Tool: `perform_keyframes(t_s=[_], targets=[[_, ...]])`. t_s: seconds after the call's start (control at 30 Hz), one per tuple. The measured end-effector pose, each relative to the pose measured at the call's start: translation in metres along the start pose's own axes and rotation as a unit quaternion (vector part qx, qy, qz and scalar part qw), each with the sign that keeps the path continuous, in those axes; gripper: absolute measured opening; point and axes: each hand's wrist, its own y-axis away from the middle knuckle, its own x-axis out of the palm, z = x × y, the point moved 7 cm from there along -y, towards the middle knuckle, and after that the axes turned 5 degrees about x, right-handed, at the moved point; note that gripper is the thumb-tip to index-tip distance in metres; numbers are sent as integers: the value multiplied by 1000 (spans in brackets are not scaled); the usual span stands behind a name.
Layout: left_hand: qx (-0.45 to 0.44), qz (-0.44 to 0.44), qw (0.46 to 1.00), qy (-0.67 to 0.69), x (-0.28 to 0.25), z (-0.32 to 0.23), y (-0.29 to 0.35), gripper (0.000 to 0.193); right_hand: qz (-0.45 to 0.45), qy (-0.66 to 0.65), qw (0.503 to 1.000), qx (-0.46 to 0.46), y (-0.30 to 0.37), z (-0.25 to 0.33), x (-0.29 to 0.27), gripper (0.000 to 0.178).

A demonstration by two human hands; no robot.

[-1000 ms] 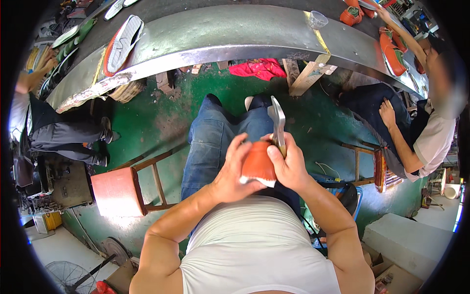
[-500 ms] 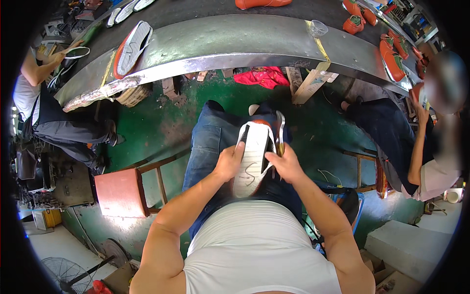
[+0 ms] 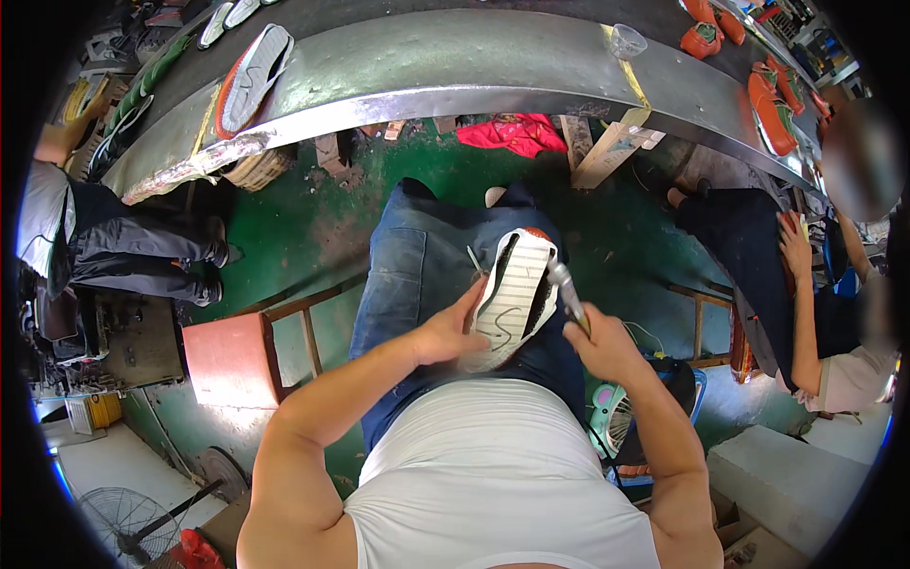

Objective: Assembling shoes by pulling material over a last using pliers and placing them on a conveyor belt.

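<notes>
A shoe (image 3: 513,299) lies sole up over my lap, its toe pointing away from me. The sole is pale with cross lines and a dark squiggle; the rim is white, and a bit of red shows at the toe. My left hand (image 3: 453,330) is closed on its left side near the heel, slightly blurred. A thin pale rod (image 3: 475,259) sticks up beside those fingers; its kind is unclear. In my right hand (image 3: 603,347) is a silver metal tool (image 3: 561,279) with a yellowish grip. Blurred, its head is against or just over the shoe's right edge.
Ahead runs a metal-edged bench (image 3: 455,71) bearing another upturned shoe (image 3: 254,83), a clear cup (image 3: 627,41) and red shoes (image 3: 773,109). One co-worker (image 3: 142,242) stands left, another (image 3: 806,294) sits right. A padded stool (image 3: 232,365) is at my left, a fan (image 3: 128,526) behind it.
The shoe has shifted right and tilted. My left hand has slid toward the heel. My right hand has moved right, away from the shoe, with the metal tool swung across toward its edge.
</notes>
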Motion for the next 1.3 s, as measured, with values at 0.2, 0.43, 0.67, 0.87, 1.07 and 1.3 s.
perform_keyframes(t_s=[0.2,0.43,0.67,0.87,1.07,1.3], targets=[[6,-55,996,-77,14,-3,5,104,86,114,975,-171,14,45,10,29],[-70,-244,941,222,6,26,-8,65,153,251,951,-95,-4,61,31,24],[26,-297,936,-189,-10,-6,-10,55,77,172,973,-136,-1,41,34,26],[120,-262,910,-297,-11,-15,-11,48,-30,201,974,-105,-10,42,18,27],[164,-102,868,-458,10,-41,-19,55,-98,84,987,-94,-7,-4,27,21],[99,-39,878,-467,9,-50,-25,59,-74,-7,992,-98,-10,25,-19,34]])
